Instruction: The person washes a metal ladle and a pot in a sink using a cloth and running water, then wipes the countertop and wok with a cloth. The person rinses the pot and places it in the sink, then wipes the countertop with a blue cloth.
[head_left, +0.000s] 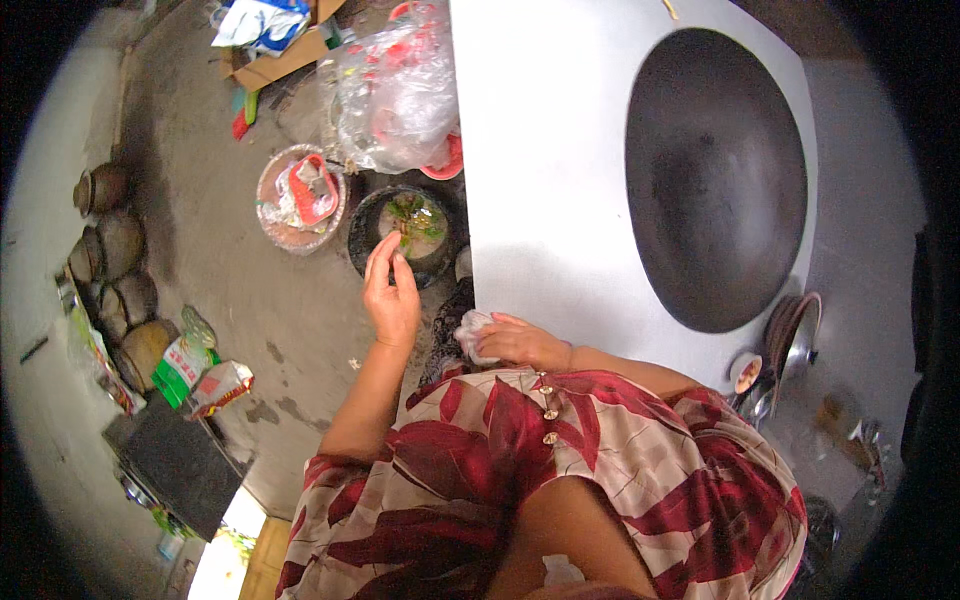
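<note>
My left hand (391, 304) reaches out over the near rim of a dark round bucket (361, 238). Its fingers are bent, with a gap to the thumb, and nothing shows between them. Inside the bucket are cloudy liquid and green leafy scraps (414, 214). A crumpled whitish cloth or paper wad (474, 337) is gripped in my right hand (525, 345), close to my body at the near edge of a metal-looking stove top (540, 225). Set into that surface is a large dark wok (716, 180), with no food visible in it.
A basin (264, 199) with a red plastic basket (306, 191) and scraps stands left of the bucket. Clear plastic bags (397, 97) are heaped beyond it. Clay jars (120, 244) line the left wall. Pot lids (799, 345) and a small bowl (745, 373) sit at the right.
</note>
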